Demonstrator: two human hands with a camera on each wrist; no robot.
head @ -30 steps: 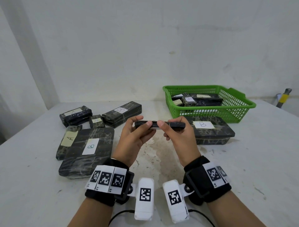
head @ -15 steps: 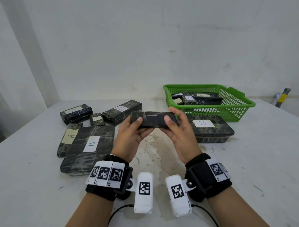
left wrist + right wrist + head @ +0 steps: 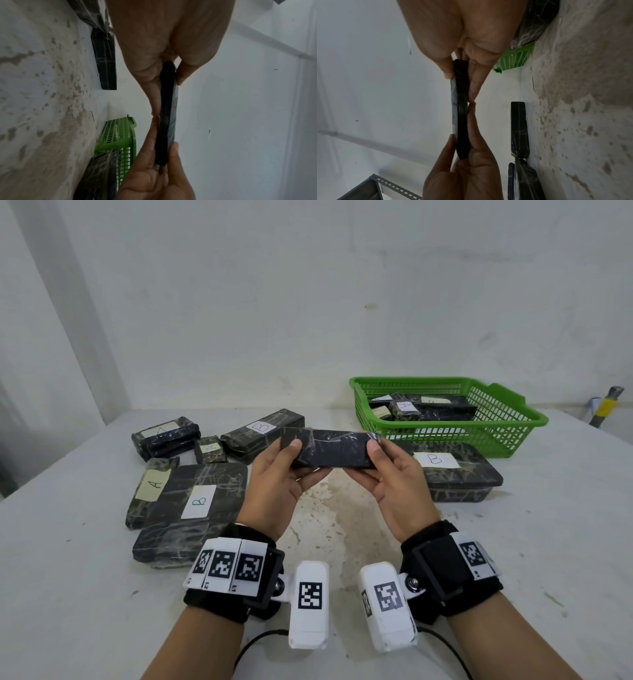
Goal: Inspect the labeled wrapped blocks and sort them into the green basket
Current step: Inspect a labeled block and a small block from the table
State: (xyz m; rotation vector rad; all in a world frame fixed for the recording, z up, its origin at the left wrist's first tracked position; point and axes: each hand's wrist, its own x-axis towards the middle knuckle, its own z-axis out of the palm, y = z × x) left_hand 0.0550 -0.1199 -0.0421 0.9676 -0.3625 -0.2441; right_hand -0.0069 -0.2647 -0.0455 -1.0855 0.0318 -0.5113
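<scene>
Block (image 3: 330, 448): dark, wrapped, held above the table (image 3: 548, 542) between your hands, no label on its visible face. Your left hand (image 3: 277, 484) pinches its left end, your right hand (image 3: 394, 484) its right end. Basket (image 3: 507, 436): back right, holding labeled blocks.

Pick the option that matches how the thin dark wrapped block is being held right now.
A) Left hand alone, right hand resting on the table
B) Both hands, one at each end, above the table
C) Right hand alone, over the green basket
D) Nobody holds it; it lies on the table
B: the left hand and the right hand each pinch one end of the thin dark wrapped block, thumbs on its upper face, held clear above the table.
</scene>
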